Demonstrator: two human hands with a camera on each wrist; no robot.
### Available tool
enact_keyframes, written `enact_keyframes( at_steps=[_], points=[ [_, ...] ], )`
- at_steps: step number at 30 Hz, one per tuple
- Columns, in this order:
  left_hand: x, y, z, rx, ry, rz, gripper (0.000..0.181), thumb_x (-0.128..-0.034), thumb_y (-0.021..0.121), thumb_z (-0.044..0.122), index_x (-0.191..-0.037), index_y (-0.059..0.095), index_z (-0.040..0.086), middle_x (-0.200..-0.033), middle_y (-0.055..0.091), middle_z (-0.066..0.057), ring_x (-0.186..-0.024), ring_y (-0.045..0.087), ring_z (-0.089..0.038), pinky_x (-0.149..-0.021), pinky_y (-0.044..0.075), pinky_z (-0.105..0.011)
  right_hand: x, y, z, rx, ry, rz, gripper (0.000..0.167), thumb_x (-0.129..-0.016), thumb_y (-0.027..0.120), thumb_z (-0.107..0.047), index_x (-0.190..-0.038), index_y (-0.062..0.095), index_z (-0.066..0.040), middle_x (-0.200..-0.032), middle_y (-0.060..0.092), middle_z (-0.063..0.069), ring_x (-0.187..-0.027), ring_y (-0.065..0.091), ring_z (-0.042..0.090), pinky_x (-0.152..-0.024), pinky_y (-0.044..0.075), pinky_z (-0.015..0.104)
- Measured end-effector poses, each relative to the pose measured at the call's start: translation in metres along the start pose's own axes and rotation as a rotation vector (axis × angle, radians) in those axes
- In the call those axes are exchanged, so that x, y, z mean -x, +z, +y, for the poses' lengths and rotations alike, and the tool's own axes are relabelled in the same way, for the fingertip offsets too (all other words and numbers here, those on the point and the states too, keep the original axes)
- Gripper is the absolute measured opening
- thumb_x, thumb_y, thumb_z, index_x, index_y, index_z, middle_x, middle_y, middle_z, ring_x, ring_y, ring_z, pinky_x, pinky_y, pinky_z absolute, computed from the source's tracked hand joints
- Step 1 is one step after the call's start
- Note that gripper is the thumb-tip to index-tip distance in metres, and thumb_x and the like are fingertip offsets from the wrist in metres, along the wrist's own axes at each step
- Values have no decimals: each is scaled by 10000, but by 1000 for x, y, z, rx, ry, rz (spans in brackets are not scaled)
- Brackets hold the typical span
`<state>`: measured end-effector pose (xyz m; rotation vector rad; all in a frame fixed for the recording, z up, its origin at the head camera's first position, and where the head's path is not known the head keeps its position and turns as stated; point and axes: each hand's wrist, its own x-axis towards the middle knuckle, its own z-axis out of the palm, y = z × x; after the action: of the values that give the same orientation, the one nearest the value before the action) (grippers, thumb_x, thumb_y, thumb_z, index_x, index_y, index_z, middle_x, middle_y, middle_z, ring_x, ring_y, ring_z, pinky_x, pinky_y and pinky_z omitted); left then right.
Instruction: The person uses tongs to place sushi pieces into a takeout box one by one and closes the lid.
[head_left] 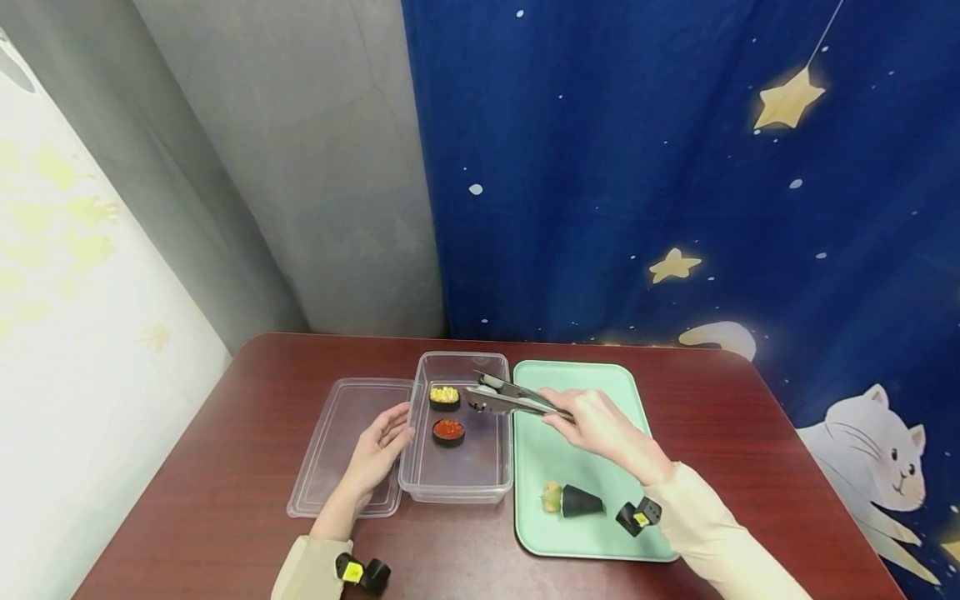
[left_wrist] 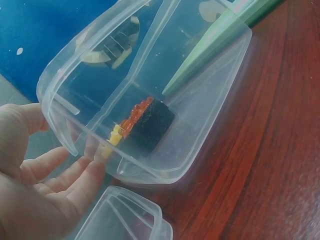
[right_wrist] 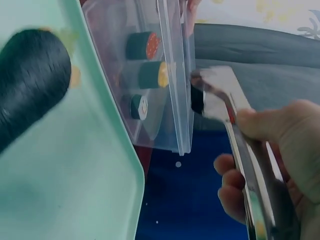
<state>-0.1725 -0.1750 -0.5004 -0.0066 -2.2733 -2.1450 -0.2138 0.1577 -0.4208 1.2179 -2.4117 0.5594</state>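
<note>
My right hand (head_left: 596, 421) grips metal tongs (head_left: 512, 405) above the clear plastic box (head_left: 457, 492). Between the tong tips in the right wrist view is a small black piece (right_wrist: 197, 99), blurred, its kind unclear. The fingers of my left hand (head_left: 378, 450) rest loosely against the box's left wall. Inside stand a sushi piece topped with red roe (head_left: 448, 430) and, behind it, a yellow-topped sushi piece (head_left: 445, 397). A small sushi roll (right_wrist: 140, 106) with a white face shows through the wall in the right wrist view; the tongs partly cover that area from above.
Right of the box lies a light green tray (head_left: 622, 375) bearing a black cone-shaped hand roll (head_left: 582, 502) with green-yellow filling. A clear lid (head_left: 337, 433) lies flat at the left, partly under my left arm. Curtains (head_left: 555, 167) hang behind the dark red table (head_left: 225, 467).
</note>
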Motion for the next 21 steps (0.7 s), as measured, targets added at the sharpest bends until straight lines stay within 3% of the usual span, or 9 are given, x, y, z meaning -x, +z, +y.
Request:
enact_keyframes(
  at_steps=[7, 14, 21],
  points=[
    [1, 0, 1, 18, -11, -8, 491, -923, 559, 22, -1376, 386, -57, -1354, 446, -272, -1226, 451, -368, -886, 421, -144, -15, 1, 10, -23, -92, -164, 269, -817, 714, -124, -1069, 658, -51, -642, 554, -59, -511, 398, 12, -479, 360, 171],
    [0, 1, 0, 27, -13, -15, 487, -919, 559, 8, -1371, 391, -57, -1346, 451, -274, -1222, 454, -365, -884, 423, -144, -24, 7, 14, -38, -149, -228, 197, -809, 718, -98, -994, 654, -68, -667, 564, -70, -535, 413, 16, -500, 368, 172],
    [0, 1, 1, 24, -17, -5, 478, -916, 562, 5, -1363, 404, -53, -1337, 465, -266, -1210, 464, -355, -881, 427, -148, -31, 11, 13, 16, -197, -287, 170, -810, 720, -137, -953, 645, -82, -634, 526, -76, -532, 413, 28, -515, 405, 212]
  ],
)
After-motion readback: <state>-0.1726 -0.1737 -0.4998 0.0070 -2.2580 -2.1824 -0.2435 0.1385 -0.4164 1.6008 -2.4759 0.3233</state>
